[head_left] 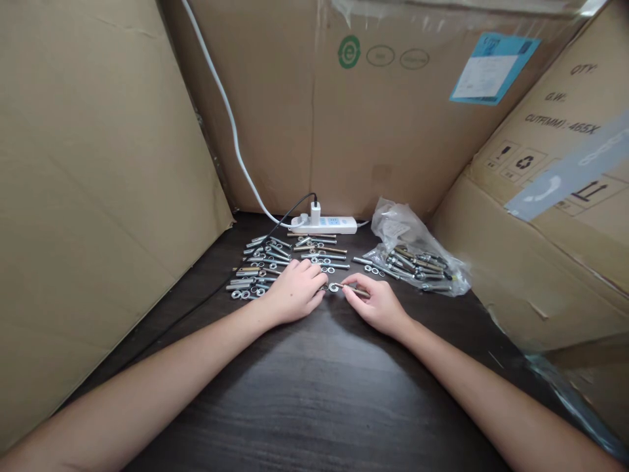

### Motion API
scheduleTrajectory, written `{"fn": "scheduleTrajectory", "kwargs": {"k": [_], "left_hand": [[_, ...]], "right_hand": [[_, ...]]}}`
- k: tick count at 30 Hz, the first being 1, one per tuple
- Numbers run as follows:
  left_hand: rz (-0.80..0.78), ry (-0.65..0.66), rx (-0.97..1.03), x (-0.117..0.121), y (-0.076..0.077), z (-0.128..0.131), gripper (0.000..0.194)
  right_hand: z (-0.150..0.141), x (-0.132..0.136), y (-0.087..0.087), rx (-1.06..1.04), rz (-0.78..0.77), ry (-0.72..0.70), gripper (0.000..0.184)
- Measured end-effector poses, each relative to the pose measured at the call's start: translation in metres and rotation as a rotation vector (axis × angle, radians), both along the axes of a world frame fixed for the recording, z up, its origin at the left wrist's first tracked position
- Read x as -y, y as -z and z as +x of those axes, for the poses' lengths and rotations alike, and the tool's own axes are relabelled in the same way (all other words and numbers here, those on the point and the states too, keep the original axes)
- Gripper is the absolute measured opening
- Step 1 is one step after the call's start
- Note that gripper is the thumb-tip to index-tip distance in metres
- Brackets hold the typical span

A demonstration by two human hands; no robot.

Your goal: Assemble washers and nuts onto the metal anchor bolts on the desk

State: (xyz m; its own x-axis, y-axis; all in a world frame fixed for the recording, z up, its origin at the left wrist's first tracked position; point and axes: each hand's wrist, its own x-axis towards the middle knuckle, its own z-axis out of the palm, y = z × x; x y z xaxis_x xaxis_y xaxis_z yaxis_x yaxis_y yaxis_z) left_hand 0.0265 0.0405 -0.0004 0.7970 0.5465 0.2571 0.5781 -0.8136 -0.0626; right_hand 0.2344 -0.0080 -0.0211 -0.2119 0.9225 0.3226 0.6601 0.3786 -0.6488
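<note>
My right hand (373,303) is closed around a brass-coloured bolt (362,292), whose thin end points left. At that end a flat washer (333,287) lies on or against the bolt; I cannot tell which. Just to the left, my left hand (299,292) rests low over the table with its fingers curled and thumb close to them. A small ring (324,287) shows by its fingertips, but whatever the fingers pinch is hidden. Behind the left hand lie rows of bolts (324,257) with loose nuts and washers (242,295).
A clear plastic bag (403,226) of bolts lies at the right. Behind the rows stands a white power strip (346,225) with a plugged-in charger (315,213). A black cable (196,305) runs along the left. Cardboard boxes (383,131) wall in the dark table (314,406).
</note>
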Motion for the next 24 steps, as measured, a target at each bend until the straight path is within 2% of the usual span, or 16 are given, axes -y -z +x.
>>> {"fn": "scheduleTrajectory", "kwargs": {"k": [8,17,24], "left_hand": [[0.038,0.016,-0.016,-0.0011,0.0048,0.0014,0.018],[-0.025,0.038,0.02,0.003,0.0025,0.0032,0.01],[0.014,0.055,0.042,0.0033,0.0029,0.0032,0.018]], "right_hand": [[0.0008,-0.0017,0.0031,0.001,0.004,0.061,0.02],[0.0014,-0.0021,0.0036,0.018,-0.003,0.074,0.019],[0.0008,-0.0023,0.0027,0.008,-0.018,0.068,0.02]]}}
